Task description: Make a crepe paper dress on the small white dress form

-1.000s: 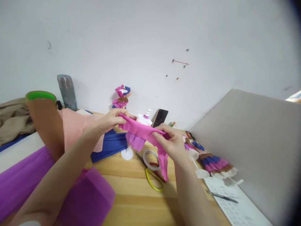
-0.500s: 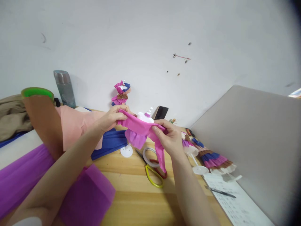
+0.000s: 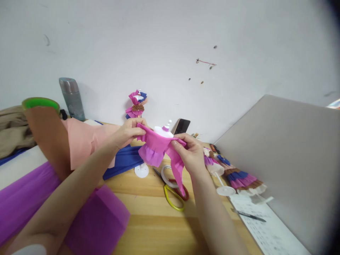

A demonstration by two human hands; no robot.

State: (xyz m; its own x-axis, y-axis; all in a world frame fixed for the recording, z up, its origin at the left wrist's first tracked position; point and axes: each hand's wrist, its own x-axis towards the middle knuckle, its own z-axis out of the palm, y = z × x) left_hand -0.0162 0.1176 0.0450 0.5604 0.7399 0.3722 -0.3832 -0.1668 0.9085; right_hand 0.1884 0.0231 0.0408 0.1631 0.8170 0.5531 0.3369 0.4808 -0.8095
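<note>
A strip of pink crepe paper stretches across the front of a small white dress-form mannequin. My left hand pinches the strip's left end, and my right hand pinches it on the right between thumb and fingers. The strip's loose tail hangs down below my right hand. Under the strip, a gathered purple paper ruffle wraps the form. The form's round white base shows below, tilted. Scissors with yellow and red handles and a tape roll lie beneath my hands.
Purple paper, peach paper and blue paper lie at left, near a grey bottle. A decorated form stands by the wall. To the right are a phone, paper dresses and a pen on a sheet.
My left hand has shifted slightly right, and the pink strip now lies closer around the front of the form. The right hand still grips near the same spot.
</note>
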